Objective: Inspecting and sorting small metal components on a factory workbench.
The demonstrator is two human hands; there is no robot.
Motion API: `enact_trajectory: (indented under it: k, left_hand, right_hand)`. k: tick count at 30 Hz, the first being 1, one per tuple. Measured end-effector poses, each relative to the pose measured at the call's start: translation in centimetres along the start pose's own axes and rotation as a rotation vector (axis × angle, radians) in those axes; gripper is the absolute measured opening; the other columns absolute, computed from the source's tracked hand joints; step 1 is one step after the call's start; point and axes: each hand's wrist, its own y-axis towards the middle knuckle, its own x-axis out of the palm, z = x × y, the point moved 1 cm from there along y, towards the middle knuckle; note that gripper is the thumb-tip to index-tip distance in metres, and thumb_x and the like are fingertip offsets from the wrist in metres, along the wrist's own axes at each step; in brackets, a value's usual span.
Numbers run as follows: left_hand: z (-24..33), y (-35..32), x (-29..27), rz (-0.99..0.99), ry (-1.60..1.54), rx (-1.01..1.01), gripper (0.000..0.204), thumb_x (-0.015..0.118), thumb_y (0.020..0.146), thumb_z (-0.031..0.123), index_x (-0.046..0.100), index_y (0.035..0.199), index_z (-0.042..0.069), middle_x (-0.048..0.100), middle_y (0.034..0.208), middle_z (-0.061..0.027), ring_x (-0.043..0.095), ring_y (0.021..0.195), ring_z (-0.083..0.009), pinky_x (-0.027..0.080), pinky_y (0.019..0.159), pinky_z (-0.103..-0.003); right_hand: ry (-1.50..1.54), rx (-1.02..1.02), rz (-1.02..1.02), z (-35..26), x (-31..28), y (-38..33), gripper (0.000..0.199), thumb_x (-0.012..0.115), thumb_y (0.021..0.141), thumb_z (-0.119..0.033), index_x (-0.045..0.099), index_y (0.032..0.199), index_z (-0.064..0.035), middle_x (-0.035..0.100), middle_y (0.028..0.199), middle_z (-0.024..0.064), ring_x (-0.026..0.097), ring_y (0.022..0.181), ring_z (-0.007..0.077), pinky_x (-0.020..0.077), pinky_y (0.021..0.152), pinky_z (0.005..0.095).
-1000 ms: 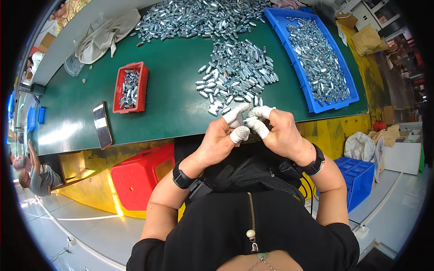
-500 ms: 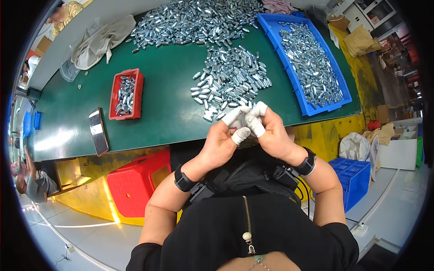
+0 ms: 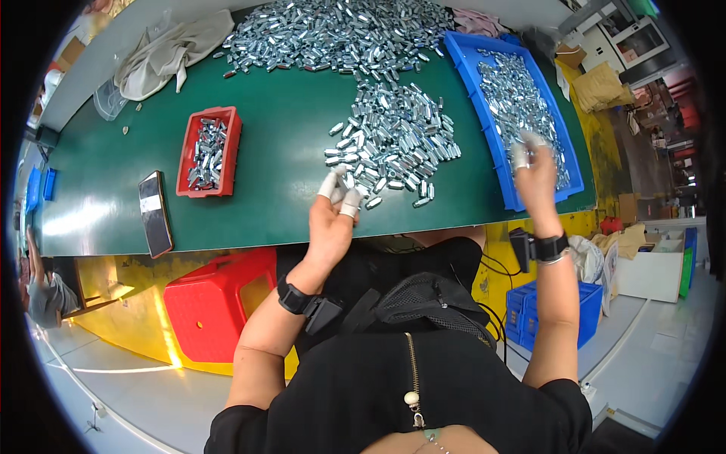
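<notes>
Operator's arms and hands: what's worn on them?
Left hand and right hand: white close-fitting finger covers on some fingers. Each wrist: black strap, boxy black module. Right wrist adds thin pale bracelet. Short black sleeves; forearms bare.

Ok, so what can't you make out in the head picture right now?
All in the head view:
Right hand at the blue tray: blur hides whether it holds anything.
Left hand at the nearer metal pile: its covered fingertips and blur hide what it grips, if anything.
Farther metal pile: upper edge cuts it off.
</notes>
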Motion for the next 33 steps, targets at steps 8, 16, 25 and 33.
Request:
enact_trajectory:
  k: [8,16,25,33]
  left_hand:
    - [-0.8,-1.4,-0.9,0.004,0.086,0.008,0.041,0.051,0.089,0.002,0.04,0.128,0.001,0.057,0.1,-0.0045,0.053,0.088,-0.0093,0.045,0.075,-0.025]
    - [-1.4,-2.1,-0.1,0.007,-0.001,0.068,0.034,0.047,0.094,0.018,0.04,0.124,0.004,0.056,0.075,-0.0015,0.049,0.064,-0.0052,0.042,0.055,-0.022]
    - [1.7,-3.4,4.5,-0.379,-0.324,-0.374,0.032,0.038,0.097,0.029,0.044,0.118,0.005,0.056,0.072,-0.0019,0.047,0.05,-0.006,0.038,0.045,-0.021]
    - [1.6,-4.7,6.0,-0.367,-0.089,0.151,0.039,0.047,0.092,0.009,0.04,0.13,0.004,0.055,0.079,-0.0017,0.049,0.063,-0.0044,0.042,0.057,-0.02]
  right_hand:
    - [-0.028,-0.126,-0.377,-6.2,9.6,-2.5,0.016,0.064,0.077,-0.013,0.062,0.087,0.0003,0.062,0.088,0.0176,0.058,0.084,0.0367,0.0462,0.076,0.0391]
    - [0.606,0.059,-0.408,-6.4,6.3,-2.5,0.023,0.053,0.086,-0.002,0.055,0.109,0.0008,0.058,0.097,0.0079,0.056,0.087,0.0165,0.0457,0.075,0.0274]
    - [0.817,0.047,-0.508,-12.3,3.2,-7.2,0.013,0.058,0.084,0.0,0.057,0.096,0.0021,0.059,0.085,0.0049,0.054,0.075,0.0098,0.0442,0.068,0.0241]
    - [0.656,-0.061,-0.631,-12.3,0.1,-6.5,0.008,0.058,0.086,-0.002,0.057,0.091,0.0041,0.06,0.078,0.0048,0.052,0.07,0.0091,0.0437,0.065,0.0245]
